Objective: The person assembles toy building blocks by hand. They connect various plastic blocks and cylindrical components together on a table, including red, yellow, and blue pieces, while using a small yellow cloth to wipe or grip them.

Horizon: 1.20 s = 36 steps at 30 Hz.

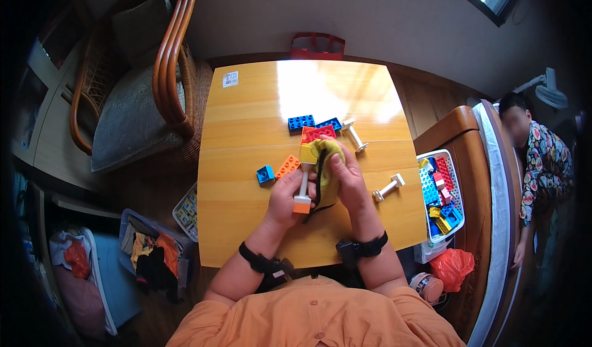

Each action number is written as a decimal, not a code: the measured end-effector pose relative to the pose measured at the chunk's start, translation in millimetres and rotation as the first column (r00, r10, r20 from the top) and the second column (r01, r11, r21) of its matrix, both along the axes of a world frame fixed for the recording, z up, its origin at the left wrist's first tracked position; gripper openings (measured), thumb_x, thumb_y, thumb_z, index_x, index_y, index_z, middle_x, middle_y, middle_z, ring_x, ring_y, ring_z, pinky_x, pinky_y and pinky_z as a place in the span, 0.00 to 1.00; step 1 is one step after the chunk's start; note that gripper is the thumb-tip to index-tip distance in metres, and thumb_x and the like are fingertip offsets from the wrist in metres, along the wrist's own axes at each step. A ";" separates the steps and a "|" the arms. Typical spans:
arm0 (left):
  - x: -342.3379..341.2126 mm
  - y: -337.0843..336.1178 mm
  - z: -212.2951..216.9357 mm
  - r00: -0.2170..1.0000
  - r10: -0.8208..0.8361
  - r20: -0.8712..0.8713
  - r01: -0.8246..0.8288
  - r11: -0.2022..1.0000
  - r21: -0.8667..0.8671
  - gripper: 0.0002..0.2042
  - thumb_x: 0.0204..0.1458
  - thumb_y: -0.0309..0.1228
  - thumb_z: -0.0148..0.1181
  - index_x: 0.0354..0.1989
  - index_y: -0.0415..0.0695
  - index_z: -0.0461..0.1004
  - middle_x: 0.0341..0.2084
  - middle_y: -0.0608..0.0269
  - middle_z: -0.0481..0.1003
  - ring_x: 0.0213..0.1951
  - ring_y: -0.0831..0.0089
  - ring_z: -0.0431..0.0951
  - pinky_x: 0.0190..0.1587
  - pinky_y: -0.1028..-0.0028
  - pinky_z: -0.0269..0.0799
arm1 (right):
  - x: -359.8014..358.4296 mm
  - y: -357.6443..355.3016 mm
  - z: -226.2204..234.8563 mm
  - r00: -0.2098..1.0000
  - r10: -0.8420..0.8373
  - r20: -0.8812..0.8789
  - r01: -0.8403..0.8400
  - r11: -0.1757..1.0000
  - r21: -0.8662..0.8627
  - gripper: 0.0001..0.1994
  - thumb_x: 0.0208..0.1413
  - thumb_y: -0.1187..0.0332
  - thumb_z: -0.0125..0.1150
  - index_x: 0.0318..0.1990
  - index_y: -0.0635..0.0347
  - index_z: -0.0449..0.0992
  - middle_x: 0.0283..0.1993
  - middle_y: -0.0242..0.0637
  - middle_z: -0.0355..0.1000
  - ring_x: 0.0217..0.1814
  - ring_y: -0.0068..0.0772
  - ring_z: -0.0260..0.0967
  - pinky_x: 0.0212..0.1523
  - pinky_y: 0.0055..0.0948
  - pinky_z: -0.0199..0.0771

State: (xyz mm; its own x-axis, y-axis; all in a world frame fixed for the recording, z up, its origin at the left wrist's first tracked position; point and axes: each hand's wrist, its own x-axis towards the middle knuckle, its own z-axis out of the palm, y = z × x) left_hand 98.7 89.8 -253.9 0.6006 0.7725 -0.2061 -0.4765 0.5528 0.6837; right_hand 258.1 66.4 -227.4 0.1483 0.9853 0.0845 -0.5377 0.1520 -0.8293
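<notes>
My left hand (pixel 285 191) is closed round a white toy-brick pillar (pixel 304 183), held roughly upright above the table. A yellow brick (pixel 308 154) sits at the pillar's top and an orange brick (pixel 301 207) at its foot. My right hand (pixel 349 175) grips a yellow cloth piece with a dark edge (pixel 332 173), pressed close against the pillar. Just beyond my hands lie a red brick (pixel 321 133) and two blue bricks (pixel 301 122). Left of my left hand are a flat orange brick (pixel 288 166) and a small blue brick (pixel 264 174).
Two more white pillars (pixel 355 135) (pixel 388 188) lie on the wooden table (pixel 240 223), right of my hands. A white basket of bricks (pixel 457 220) stands beyond its right edge. A rattan chair (pixel 132 112) is at far left; a person (pixel 546 162) leans at far right.
</notes>
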 end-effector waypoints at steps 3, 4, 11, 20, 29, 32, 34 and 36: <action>-4.5 5.5 1.6 0.999 -0.024 0.046 0.027 0.998 -0.063 0.14 0.66 0.38 0.42 0.43 0.40 0.69 0.22 0.61 0.74 0.19 0.74 0.74 0.22 0.79 0.72 | -0.1 -1.1 -3.6 0.977 0.155 0.145 -0.142 0.985 -0.097 0.23 0.66 0.62 0.55 0.65 0.58 0.64 0.52 0.32 0.71 0.51 0.20 0.68 0.53 0.23 0.69; -4.9 6.3 1.5 0.989 -0.080 0.127 0.088 0.994 -0.064 0.14 0.66 0.38 0.42 0.43 0.40 0.69 0.22 0.61 0.74 0.19 0.73 0.74 0.23 0.79 0.72 | -5.2 2.8 -8.1 0.987 0.092 0.133 -0.082 0.994 -0.077 0.23 0.65 0.62 0.55 0.65 0.57 0.64 0.48 0.31 0.72 0.47 0.20 0.69 0.49 0.23 0.71; -1.2 6.8 3.0 0.988 -0.137 0.071 0.145 0.981 -0.131 0.13 0.64 0.37 0.47 0.42 0.40 0.72 0.23 0.63 0.74 0.22 0.74 0.75 0.26 0.77 0.75 | 6.2 -2.0 1.7 0.975 0.190 -0.112 -0.198 0.978 -0.068 0.19 0.62 0.66 0.58 0.59 0.59 0.68 0.45 0.31 0.73 0.45 0.21 0.70 0.48 0.23 0.72; 7.6 4.8 -6.1 0.972 0.221 -0.081 -0.215 0.973 0.079 0.07 0.60 0.29 0.58 0.43 0.41 0.75 0.30 0.68 0.75 0.29 0.81 0.75 0.29 0.79 0.74 | -6.3 6.0 -6.2 0.980 -0.066 0.188 0.073 0.997 -0.032 0.20 0.57 0.75 0.62 0.58 0.58 0.69 0.49 0.32 0.72 0.51 0.22 0.69 0.51 0.23 0.71; 6.9 7.3 -9.8 0.869 0.477 -0.132 -0.413 0.846 0.336 0.07 0.61 0.31 0.57 0.44 0.44 0.77 0.34 0.73 0.72 0.21 0.92 0.62 0.20 0.88 0.54 | -24.2 3.0 -21.0 0.895 0.087 0.438 -0.071 0.996 -0.054 0.23 0.60 0.71 0.61 0.61 0.64 0.65 0.51 0.32 0.71 0.51 0.21 0.68 0.52 0.25 0.70; 5.8 8.7 -6.9 0.938 0.316 -0.142 -0.290 0.941 0.174 0.10 0.63 0.31 0.53 0.48 0.41 0.74 0.38 0.71 0.71 0.26 0.90 0.65 0.26 0.87 0.61 | -22.5 1.5 -19.2 0.902 0.094 0.422 -0.077 0.995 -0.058 0.23 0.59 0.70 0.62 0.61 0.64 0.65 0.51 0.33 0.72 0.50 0.22 0.69 0.51 0.25 0.71; 11.7 5.5 0.5 0.935 0.335 -0.120 -0.315 0.936 0.156 0.11 0.63 0.30 0.52 0.49 0.40 0.73 0.39 0.69 0.71 0.29 0.88 0.66 0.31 0.86 0.63 | -19.5 1.8 -15.2 0.949 0.076 0.307 -0.043 0.993 -0.114 0.24 0.59 0.70 0.62 0.62 0.63 0.65 0.52 0.33 0.71 0.52 0.23 0.68 0.53 0.25 0.70; 9.6 7.0 -8.7 0.930 0.348 -0.119 -0.318 0.923 0.215 0.11 0.62 0.32 0.50 0.49 0.41 0.69 0.43 0.64 0.73 0.42 0.79 0.73 0.47 0.78 0.70 | -18.1 2.7 -12.9 0.965 0.069 0.253 -0.045 0.994 -0.102 0.25 0.59 0.71 0.61 0.63 0.63 0.64 0.53 0.34 0.70 0.53 0.24 0.68 0.54 0.25 0.69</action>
